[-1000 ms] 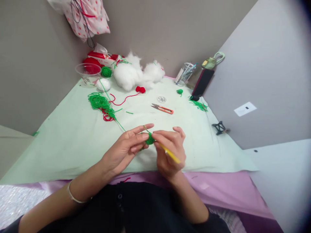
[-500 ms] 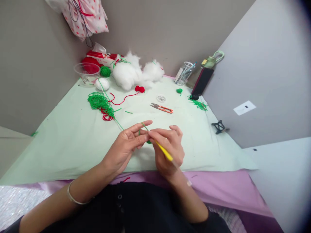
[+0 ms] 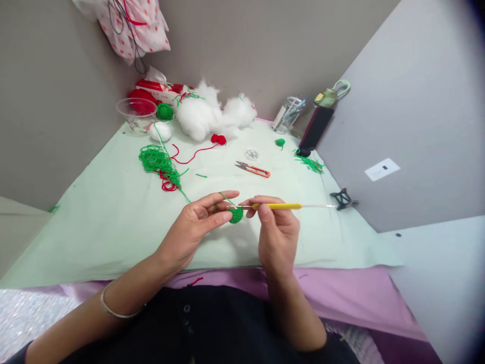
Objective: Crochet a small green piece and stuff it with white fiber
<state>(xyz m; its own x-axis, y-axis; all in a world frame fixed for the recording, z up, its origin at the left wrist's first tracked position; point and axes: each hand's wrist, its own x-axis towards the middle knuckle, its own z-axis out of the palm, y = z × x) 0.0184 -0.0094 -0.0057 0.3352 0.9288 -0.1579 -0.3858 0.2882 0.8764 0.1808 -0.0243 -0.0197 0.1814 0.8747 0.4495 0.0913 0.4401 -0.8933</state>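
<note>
My left hand (image 3: 193, 222) pinches a small green crocheted piece (image 3: 236, 215) between thumb and fingers, with green yarn looped over its raised index finger. That strand runs back to a loose green yarn pile (image 3: 157, 161) at the left, which lies partly over some red yarn (image 3: 168, 185). In my right hand (image 3: 279, 230) is a crochet hook (image 3: 282, 206) with a yellow grip, held level. Its thin metal tip reaches the top edge of the green piece, and its other end points right.
Orange thread snips (image 3: 253, 169) and a small clear dish (image 3: 251, 154) lie beyond my hands. White stuffing (image 3: 199, 114), a plastic tub (image 3: 136, 121) and a red yarn piece (image 3: 218, 139) sit further back. A phone (image 3: 317, 126) leans at right, near a black stand (image 3: 343, 199).
My right hand has moved right and turned the hook from a slant to level. The green piece, mostly hidden before, now shows between my hands.
</note>
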